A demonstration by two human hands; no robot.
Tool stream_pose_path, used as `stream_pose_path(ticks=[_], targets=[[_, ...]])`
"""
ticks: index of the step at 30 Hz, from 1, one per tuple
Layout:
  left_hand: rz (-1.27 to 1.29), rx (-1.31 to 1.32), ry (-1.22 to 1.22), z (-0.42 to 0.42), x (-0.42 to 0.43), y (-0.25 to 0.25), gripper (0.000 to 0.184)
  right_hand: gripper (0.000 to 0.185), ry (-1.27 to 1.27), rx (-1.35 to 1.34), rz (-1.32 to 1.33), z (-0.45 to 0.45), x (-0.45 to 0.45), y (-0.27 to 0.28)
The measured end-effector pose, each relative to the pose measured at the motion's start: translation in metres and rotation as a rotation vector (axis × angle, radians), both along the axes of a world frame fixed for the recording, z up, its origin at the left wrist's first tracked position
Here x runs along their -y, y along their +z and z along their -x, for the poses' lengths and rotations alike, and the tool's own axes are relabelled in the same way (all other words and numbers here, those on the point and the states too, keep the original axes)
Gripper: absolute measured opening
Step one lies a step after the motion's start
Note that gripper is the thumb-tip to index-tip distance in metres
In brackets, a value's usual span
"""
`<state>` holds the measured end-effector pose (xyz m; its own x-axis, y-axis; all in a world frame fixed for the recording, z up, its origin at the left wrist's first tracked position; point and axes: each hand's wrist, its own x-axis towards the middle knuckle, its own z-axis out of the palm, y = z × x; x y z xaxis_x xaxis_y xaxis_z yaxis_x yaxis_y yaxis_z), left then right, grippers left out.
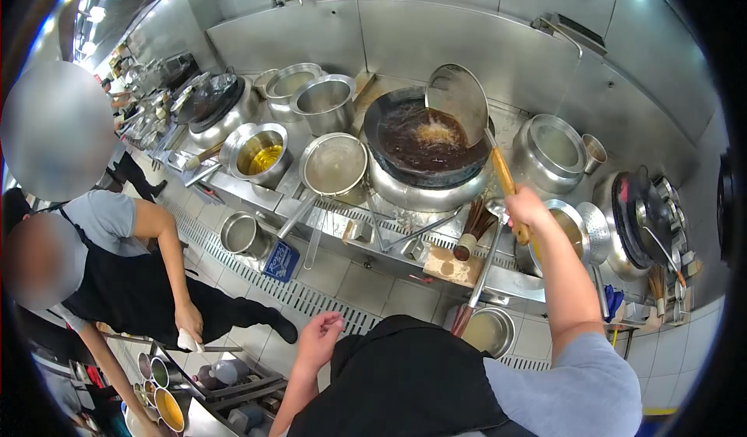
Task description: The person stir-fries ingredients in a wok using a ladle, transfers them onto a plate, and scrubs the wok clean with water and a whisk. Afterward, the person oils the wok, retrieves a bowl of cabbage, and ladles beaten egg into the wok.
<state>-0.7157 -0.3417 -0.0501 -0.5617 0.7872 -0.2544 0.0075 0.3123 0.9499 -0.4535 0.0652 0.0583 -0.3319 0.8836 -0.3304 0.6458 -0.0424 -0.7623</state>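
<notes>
My right hand [529,210] grips the wooden handle of a large wire strainer [461,98]. The strainer's round head is tilted up at the rim of a wok [385,161], its lower edge near the dark liquid [405,137]. Pale foam bubbles in the liquid by the strainer. My left hand [319,337] hangs in front of my apron, fingers curled and nothing visible in them. Near my right forearm, a long-handled ladle [490,238] lies across the counter edge, beside a bamboo brush [472,231].
Left of the wok are a sieve over a pot [334,164], a pot of yellow oil [263,155] and steel pots [323,104]. A lidded pot [551,153] and another wok [622,223] stand right. A co-worker [117,238] leans over containers at left. A pot [243,235] sits low.
</notes>
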Motion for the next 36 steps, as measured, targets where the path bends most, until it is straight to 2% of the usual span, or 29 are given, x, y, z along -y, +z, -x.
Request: stream_pose_path(ticks=[3, 8, 10, 14, 20, 23, 26, 28, 30, 31, 34, 36], targets=[[-0.026, 0.117, 0.023, 0.000, -0.001, -0.009, 0.031, 0.017, -0.101, -0.282, 0.314, 0.010, 0.007, -0.008], [0.007, 0.110, 0.035, 0.025, -0.011, -0.012, 0.031, 0.015, -0.066, -0.460, 0.481, 0.035, 0.014, -0.010], [-0.004, 0.076, 0.039, 0.037, -0.021, -0.001, 0.029, 0.014, -0.056, -0.599, 0.658, 0.046, 0.020, -0.006], [-0.060, 0.091, 0.077, 0.060, -0.024, -0.006, 0.028, 0.021, -0.082, -0.733, 0.842, 0.054, 0.024, -0.015], [0.015, 0.108, -0.001, 0.083, -0.024, -0.018, 0.028, 0.023, -0.116, -0.835, 0.916, 0.067, 0.049, -0.001], [0.026, 0.130, -0.021, 0.090, -0.033, -0.018, 0.027, 0.019, -0.146, -1.118, 1.095, 0.094, 0.047, -0.010], [0.043, 0.041, -0.073, 0.096, -0.042, -0.011, 0.026, 0.016, -0.275, -1.095, 1.022, 0.131, 0.077, 0.009], [0.037, 0.035, -0.067, 0.102, -0.045, -0.010, 0.026, 0.016, -0.301, -1.117, 1.039, 0.127, 0.069, 0.008], [0.038, 0.042, -0.069, 0.103, -0.040, -0.016, 0.026, 0.018, -0.265, -1.269, 1.111, 0.117, 0.047, -0.003], [0.040, 0.048, -0.079, 0.106, -0.038, -0.023, 0.026, 0.019, -0.322, -1.239, 1.033, 0.126, 0.051, 0.003], [0.017, 0.053, -0.088, 0.110, -0.040, -0.021, 0.026, 0.020, -0.341, -1.191, 1.034, 0.149, 0.078, 0.017], [0.016, 0.064, -0.098, 0.110, -0.036, -0.019, 0.026, 0.019, -0.359, -1.201, 1.036, 0.140, 0.061, 0.010]])
